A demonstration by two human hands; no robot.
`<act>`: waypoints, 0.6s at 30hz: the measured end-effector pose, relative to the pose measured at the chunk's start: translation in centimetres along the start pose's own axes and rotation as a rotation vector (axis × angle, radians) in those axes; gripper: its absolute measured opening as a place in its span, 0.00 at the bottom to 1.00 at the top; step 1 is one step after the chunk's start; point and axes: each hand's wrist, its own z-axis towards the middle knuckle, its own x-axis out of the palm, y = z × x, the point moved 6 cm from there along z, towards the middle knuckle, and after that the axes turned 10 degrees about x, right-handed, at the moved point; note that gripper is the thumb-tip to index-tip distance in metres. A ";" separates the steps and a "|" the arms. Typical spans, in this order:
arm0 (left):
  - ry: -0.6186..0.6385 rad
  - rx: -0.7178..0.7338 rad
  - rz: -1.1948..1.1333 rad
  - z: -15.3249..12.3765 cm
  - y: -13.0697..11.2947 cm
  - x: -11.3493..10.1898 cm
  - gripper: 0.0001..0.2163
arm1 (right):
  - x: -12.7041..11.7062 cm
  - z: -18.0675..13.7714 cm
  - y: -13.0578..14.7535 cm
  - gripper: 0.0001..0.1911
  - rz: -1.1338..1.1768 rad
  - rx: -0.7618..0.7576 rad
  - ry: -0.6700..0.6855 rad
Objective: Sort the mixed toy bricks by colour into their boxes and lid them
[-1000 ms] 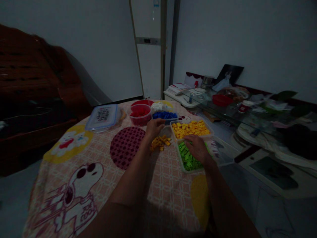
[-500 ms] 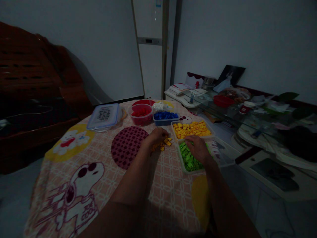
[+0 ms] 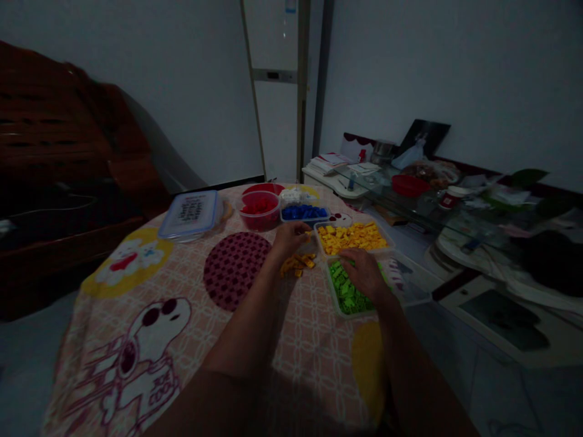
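My left hand is raised over the tablecloth with its fingers pinched on a small yellow block. Just below it lies a small heap of loose yellow blocks. My right hand rests over the tub of green blocks, fingers stretched toward the rim where it meets the neighbouring tub of yellow blocks. Its fingertips are dim, and I see nothing held in them.
Farther back stand a round tub of red pieces, a tub of blue pieces and some white pieces. A lidded plastic box sits at the left. A cluttered glass table is on the right.
My left hand has lifted away from the loose yellow blocks, up and toward the blue tub, with a yellow block in its fingers. My right hand has stayed in place.
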 end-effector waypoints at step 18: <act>0.362 -0.002 0.101 -0.6 0.8 -0.7 0.16 | -0.1 -0.1 0.0 0.12 -0.006 -0.013 -0.004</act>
